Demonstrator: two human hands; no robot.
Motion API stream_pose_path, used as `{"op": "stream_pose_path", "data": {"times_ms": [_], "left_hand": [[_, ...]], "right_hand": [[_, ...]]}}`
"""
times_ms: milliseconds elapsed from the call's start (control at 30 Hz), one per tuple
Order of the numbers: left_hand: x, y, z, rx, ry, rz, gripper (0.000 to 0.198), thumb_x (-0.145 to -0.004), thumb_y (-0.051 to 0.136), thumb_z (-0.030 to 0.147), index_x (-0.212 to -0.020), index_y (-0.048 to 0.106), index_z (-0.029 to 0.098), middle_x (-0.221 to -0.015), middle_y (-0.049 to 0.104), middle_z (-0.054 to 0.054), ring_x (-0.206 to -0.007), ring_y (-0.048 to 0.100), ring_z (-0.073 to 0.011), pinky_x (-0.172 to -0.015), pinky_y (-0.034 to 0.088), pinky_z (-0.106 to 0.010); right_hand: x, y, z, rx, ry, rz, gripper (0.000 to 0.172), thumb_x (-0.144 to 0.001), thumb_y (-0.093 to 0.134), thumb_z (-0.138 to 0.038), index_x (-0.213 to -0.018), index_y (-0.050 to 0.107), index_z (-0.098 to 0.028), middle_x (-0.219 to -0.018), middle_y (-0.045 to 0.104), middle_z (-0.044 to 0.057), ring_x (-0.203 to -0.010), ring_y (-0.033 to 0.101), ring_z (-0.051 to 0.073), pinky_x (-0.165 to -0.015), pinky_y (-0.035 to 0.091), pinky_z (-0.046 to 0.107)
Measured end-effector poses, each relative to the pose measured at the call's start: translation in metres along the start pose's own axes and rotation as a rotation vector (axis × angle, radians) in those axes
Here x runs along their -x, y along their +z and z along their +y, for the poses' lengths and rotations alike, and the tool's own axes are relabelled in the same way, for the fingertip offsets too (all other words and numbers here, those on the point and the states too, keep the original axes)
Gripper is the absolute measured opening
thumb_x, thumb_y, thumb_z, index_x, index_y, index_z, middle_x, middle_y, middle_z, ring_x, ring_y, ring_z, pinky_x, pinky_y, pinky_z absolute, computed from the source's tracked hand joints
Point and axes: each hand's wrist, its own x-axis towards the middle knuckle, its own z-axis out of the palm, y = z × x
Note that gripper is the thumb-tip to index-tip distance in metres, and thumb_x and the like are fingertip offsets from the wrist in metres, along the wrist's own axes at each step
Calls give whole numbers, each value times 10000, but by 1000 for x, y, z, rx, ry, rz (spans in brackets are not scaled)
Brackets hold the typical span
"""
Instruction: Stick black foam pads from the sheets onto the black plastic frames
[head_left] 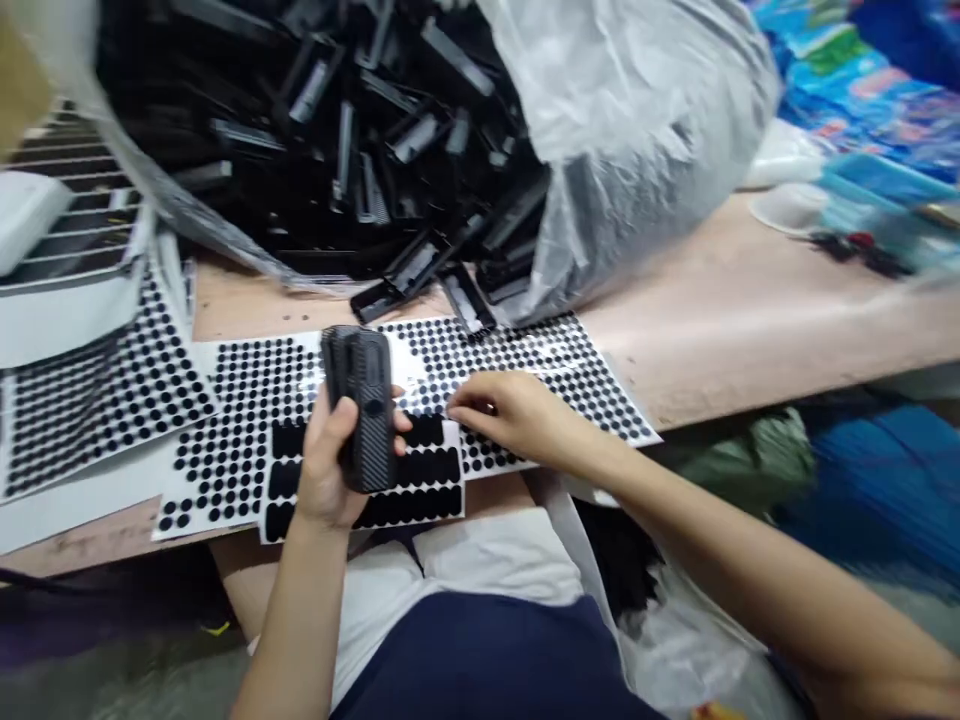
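Observation:
My left hand [328, 465] is wrapped round a black plastic case with a carbon-fibre pattern [373, 410], held upright over the sheets; there may be more than one piece stacked in the grip. Thumb and forefinger of my right hand [510, 412] are pinched together at the right end of a small sheet of black scalloped stickers [409, 505]. Whatever is between those fingertips, if anything, is too small to make out. Beneath lie white sheets of round black dot stickers, one at the right [555, 370] and one at the left [232, 430].
A big clear plastic bag [637, 130] full of black plastic parts [420, 130] lies open at the back, with several parts spilling onto the table [750, 300]. More dot sheets [112, 400] are piled at the left. A blue tray [892, 180] stands far right.

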Motion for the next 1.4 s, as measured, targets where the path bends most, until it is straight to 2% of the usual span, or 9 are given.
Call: {"op": "stream_pose_path", "data": {"times_ms": [133, 233, 400, 467, 600, 667, 800, 933, 1400], "left_hand": [[3, 1, -1, 26, 1, -3, 446, -849, 774, 432, -1162, 567, 190, -963, 744, -65, -717, 732, -169, -552, 594, -236], [5, 0, -3, 51, 9, -16, 433, -867, 755, 417, -1175, 562, 182, -901, 738, -43, -654, 713, -143, -671, 623, -291], [6, -2, -4, 66, -16, -18, 429, -886, 739, 407, -1185, 546, 168, -895, 747, -58, -714, 739, -157, -803, 613, -328], [6, -2, -2, 76, -52, -15, 477, -860, 766, 425, -1184, 531, 166, -896, 748, -66, -717, 748, -174, -731, 606, -295], [7, -2, 0, 98, -104, -69, 554, -822, 795, 456, -1195, 499, 174, -896, 751, -68, -594, 728, -169, -600, 580, -266], [7, -3, 0, 105, -107, -84, 555, -827, 786, 457, -1204, 492, 175, -892, 751, -70, -552, 712, -159, -564, 567, -259], [7, -5, -2, 116, -116, -95, 555, -826, 781, 460, -1207, 497, 174, -878, 746, -67, -538, 711, -166, -530, 557, -248], [7, -5, -2, 132, -119, -102, 566, -818, 786, 465, -1205, 497, 170, -877, 746, -71, -530, 713, -170, -522, 560, -244], [7, -6, -2, 140, -113, -110, 563, -814, 785, 467, -1193, 497, 167, -854, 743, -55, -525, 710, -164, -537, 572, -246]], "right_hand": [[2, 10, 0, -121, -24, 63, 184, -973, 582, -287, -950, 751, -219, -949, 788, 77, -853, 711, 237, -762, 519, 374], [0, 13, -4, -84, -91, 53, 165, -957, 611, -328, -950, 748, -235, -921, 768, 80, -815, 697, 239, -729, 526, 379], [7, 1, -20, -154, -262, -11, 150, -934, 649, -307, -844, 755, -249, -823, 742, 70, -753, 672, 224, -671, 519, 359], [7, -11, -30, -362, -205, -23, 121, -905, 716, -320, -805, 750, -261, -788, 734, 47, -727, 662, 201, -653, 521, 328], [-12, -31, -47, -732, 129, 84, 205, -780, 849, -445, -784, 764, -259, -844, 725, 38, -750, 646, 186, -676, 542, 301], [-27, -34, -52, -799, 212, 22, 286, -719, 878, -499, -751, 763, -239, -938, 745, 58, -851, 665, 218, -753, 559, 329], [-46, -33, -57, -770, 216, -118, 339, -707, 867, -540, -726, 759, -220, -963, 764, 76, -904, 673, 251, -843, 550, 386], [-47, -30, -59, -753, 221, -99, 361, -668, 892, -548, -733, 763, -217, -854, 749, 62, -831, 664, 236, -822, 546, 386], [-47, -30, -61, -734, 201, -60, 347, -684, 895, -536, -746, 778, -215, -876, 768, 63, -852, 676, 235, -781, 535, 351]]}}
